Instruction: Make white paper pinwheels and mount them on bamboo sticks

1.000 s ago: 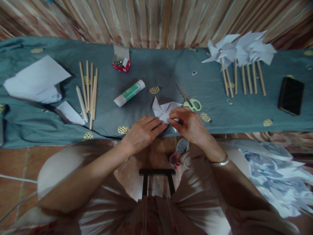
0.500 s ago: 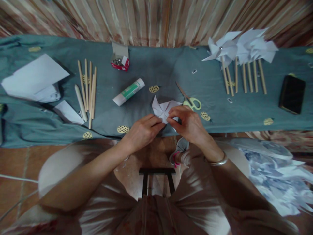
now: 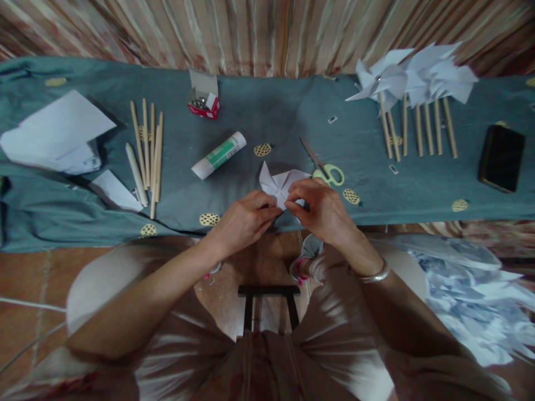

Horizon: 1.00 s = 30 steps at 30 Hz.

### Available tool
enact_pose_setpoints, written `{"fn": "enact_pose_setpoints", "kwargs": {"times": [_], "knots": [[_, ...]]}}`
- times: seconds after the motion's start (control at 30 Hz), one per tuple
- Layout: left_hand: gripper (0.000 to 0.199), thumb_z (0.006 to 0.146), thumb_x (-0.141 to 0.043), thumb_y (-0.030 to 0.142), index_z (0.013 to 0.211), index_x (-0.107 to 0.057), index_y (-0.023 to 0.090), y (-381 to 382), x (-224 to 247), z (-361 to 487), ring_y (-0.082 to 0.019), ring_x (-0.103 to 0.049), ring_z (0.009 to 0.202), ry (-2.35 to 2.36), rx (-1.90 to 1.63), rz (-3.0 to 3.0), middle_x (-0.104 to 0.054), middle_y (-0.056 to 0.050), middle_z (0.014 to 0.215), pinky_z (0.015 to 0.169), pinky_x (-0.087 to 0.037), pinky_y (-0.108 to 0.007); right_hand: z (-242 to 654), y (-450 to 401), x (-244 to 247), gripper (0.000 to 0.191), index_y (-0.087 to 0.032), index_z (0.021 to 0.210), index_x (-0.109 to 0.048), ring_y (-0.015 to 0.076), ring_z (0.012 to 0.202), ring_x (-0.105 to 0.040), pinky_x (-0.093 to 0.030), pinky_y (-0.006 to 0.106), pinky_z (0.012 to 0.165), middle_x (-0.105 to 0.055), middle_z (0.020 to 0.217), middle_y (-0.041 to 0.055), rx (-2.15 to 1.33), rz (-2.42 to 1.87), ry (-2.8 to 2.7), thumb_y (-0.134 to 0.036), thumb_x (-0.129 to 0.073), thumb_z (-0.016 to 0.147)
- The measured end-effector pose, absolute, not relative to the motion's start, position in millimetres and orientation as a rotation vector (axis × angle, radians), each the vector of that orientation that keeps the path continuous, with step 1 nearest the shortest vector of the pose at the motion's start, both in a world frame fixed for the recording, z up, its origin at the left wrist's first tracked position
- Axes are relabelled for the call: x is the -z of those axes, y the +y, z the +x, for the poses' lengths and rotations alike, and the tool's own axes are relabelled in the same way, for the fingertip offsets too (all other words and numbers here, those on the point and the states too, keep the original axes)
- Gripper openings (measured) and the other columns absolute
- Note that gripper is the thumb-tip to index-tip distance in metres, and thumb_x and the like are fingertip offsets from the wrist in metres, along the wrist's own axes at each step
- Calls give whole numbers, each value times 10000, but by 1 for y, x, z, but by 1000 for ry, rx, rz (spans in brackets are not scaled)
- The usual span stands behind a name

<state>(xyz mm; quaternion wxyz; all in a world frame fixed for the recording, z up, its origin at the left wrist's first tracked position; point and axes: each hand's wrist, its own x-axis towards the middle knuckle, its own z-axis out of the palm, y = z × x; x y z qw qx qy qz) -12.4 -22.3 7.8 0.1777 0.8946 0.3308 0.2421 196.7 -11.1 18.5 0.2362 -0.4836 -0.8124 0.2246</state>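
A white paper pinwheel [image 3: 277, 182], with no stick on it that I can see, lies at the table's front edge between my hands. My left hand [image 3: 246, 220] pinches its lower left part between thumb and fingers. From the other side my right hand [image 3: 318, 207] is closed on the paper near the middle, thumb and fingertips together; its palm hides the right-hand blades. Just beyond that hand rest scissors [image 3: 330, 174] with light green handles. A glue stick [image 3: 219, 155] with a green and white label lies behind my left hand.
Several wooden sticks [image 3: 146, 150] and a pile of white paper [image 3: 58, 133] lie at left. A red box of metal pins [image 3: 204, 103] stands at the back. Finished pinwheels [image 3: 418, 81] and a black phone [image 3: 501, 158] are at right. Paper scraps fill a bag [image 3: 472, 301] below.
The view has shifted very slightly. Both hands keep the same hold on the paper pinwheel, and nothing else has visibly moved.
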Motion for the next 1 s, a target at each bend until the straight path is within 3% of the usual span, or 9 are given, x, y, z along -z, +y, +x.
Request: {"fn": "enact_pose_setpoints", "kwargs": {"times": [0.33, 0.5, 1.0], "knots": [[177, 936, -556, 129, 1021, -711, 128, -19, -8, -13, -177, -626, 926, 884, -746, 2477, -683, -79, 963, 814, -541, -291, 197, -12, -18, 97, -210, 853, -667, 233, 904, -613, -438, 394, 887, -692, 882, 53, -558, -1297, -2210, -203, -577, 890], [190, 939, -544, 139, 1018, -716, 156, -19, -8, -13, -178, -637, 944, 893, -707, 2466, -685, -72, 971, 829, -545, -295, 195, -15, -18, 200, -223, 981, -710, 248, 971, -609, -447, 410, 904, -708, 993, 60, -500, -1265, -2260, -183, -522, 924], [217, 929, -531, 130, 1044, -715, 145, -19, -10, -13, -197, -634, 974, 894, -666, 2447, -686, -86, 991, 849, -549, -324, 185, -24, -19, 292, -224, 1005, -699, 274, 988, -537, -418, 431, 841, -664, 1032, 85, -232, -1336, -2445, -118, -447, 902]]}}
